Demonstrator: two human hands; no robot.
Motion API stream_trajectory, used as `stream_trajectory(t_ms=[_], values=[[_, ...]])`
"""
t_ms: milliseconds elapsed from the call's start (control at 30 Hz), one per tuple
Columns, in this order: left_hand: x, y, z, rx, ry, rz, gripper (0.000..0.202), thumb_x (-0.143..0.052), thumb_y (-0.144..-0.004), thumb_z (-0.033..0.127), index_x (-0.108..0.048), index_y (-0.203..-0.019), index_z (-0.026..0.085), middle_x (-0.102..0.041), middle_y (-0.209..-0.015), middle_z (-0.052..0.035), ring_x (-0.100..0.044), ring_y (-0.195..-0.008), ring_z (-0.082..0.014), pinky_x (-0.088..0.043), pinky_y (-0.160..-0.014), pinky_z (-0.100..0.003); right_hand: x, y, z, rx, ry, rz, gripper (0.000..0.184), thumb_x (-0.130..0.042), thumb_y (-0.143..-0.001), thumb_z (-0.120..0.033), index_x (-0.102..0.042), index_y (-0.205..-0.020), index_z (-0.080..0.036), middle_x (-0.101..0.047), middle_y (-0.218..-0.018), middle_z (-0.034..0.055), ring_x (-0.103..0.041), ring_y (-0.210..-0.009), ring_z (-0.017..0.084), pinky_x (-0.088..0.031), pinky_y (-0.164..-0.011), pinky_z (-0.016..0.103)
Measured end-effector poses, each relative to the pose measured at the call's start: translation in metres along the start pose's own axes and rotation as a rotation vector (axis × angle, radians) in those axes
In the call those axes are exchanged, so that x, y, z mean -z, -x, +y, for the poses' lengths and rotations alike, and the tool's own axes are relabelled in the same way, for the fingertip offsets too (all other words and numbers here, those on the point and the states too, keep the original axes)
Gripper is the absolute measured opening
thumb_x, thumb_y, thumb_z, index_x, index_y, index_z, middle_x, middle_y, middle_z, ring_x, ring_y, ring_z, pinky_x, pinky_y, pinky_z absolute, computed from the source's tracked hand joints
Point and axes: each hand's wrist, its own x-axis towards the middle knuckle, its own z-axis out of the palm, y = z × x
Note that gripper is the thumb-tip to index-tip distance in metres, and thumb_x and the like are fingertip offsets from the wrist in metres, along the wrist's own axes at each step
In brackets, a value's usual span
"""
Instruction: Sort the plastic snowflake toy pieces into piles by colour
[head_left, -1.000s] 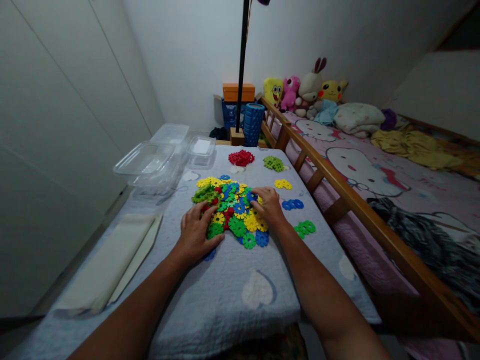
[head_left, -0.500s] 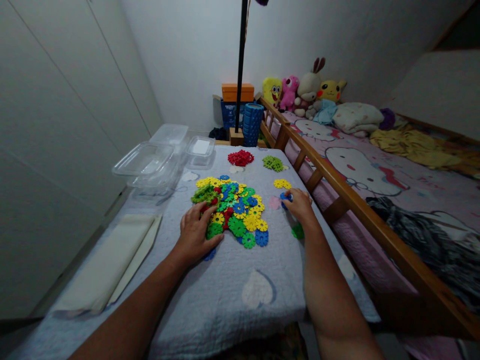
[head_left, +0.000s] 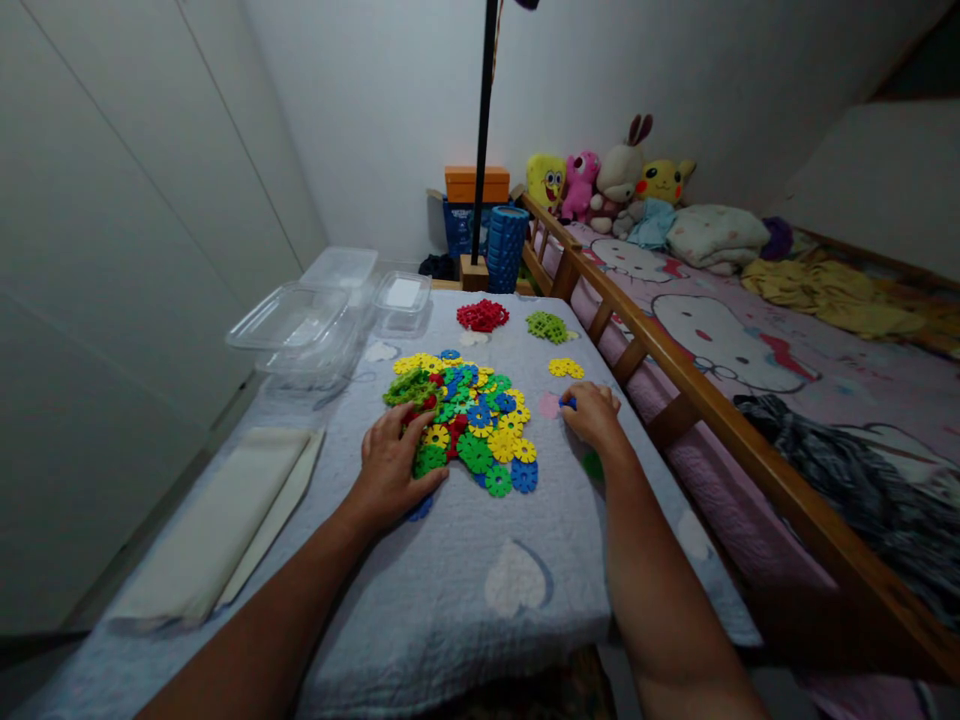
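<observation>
A mixed pile of notched plastic building discs [head_left: 476,420] in yellow, green and blue lies in the middle of the table. Light green lattice-like pieces [head_left: 411,388] and several red pieces sit at its left side. My left hand [head_left: 394,455] rests on the pile's left edge, fingers spread, holding nothing. To the right of the pile, my right hand [head_left: 592,412] has its fingers closed on a blue disc [head_left: 568,403], which is mostly hidden. Just beyond that hand are a few yellow discs [head_left: 565,368]; a green disc [head_left: 594,464] is partly covered by the wrist.
Red pieces [head_left: 482,316] and light green pieces [head_left: 547,326] form separate heaps at the back. Clear plastic containers [head_left: 292,325] stand at the left, near folded cream cloth or paper [head_left: 217,520]. A wooden bed rail [head_left: 637,330] borders the right side; a black pole [head_left: 481,140] rises behind.
My right hand has turned slightly over the blue disc, so less of it shows, and more of the green disc is covered. My left hand has stayed in place.
</observation>
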Motion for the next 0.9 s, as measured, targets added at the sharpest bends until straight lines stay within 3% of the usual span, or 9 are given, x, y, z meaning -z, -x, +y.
stream_trajectory(t_ms=[133,300,533,900], values=[[-0.001,0.0,-0.001,-0.01,-0.007,0.002,0.074,-0.071,-0.079,0.049,-0.053,-0.146,0.023,-0.04,-0.153,-0.0172,-0.038,-0.142,-0.041,-0.032,-0.117,-0.059,-0.004,0.002,-0.017,0.153,-0.141,0.052,0.02,-0.061,-0.088,-0.026,-0.074,-0.103,-0.022,-0.069,-0.127,0.0091,-0.05,-0.122,0.031,-0.033,-0.102,0.044],[-0.001,0.001,-0.001,-0.011,-0.01,0.003,0.074,-0.071,-0.079,0.049,-0.053,-0.145,0.022,-0.04,-0.153,-0.0177,-0.038,-0.142,-0.0413,-0.033,-0.116,-0.059,-0.017,0.009,-0.049,0.325,-0.269,0.004,0.031,-0.065,-0.089,-0.031,-0.071,-0.119,-0.023,-0.069,-0.13,0.0087,-0.05,-0.123,0.03,-0.033,-0.105,0.045],[0.0,0.001,-0.001,-0.014,-0.003,-0.001,0.073,-0.07,-0.079,0.049,-0.052,-0.146,0.023,-0.04,-0.154,-0.0174,-0.037,-0.142,-0.0415,-0.033,-0.116,-0.061,-0.035,0.007,-0.069,0.342,-0.208,-0.057,0.037,-0.068,-0.089,-0.031,-0.068,-0.125,-0.024,-0.07,-0.129,0.0088,-0.053,-0.12,0.03,-0.035,-0.103,0.044],[0.0,0.001,-0.001,-0.018,0.005,0.006,0.073,-0.069,-0.08,0.05,-0.051,-0.146,0.025,-0.04,-0.154,-0.0162,-0.037,-0.142,-0.0405,-0.032,-0.116,-0.06,-0.031,0.006,-0.061,0.337,-0.289,0.024,0.03,-0.065,-0.086,-0.022,-0.07,-0.115,-0.022,-0.071,-0.122,0.0088,-0.055,-0.117,0.028,-0.039,-0.104,0.042]])
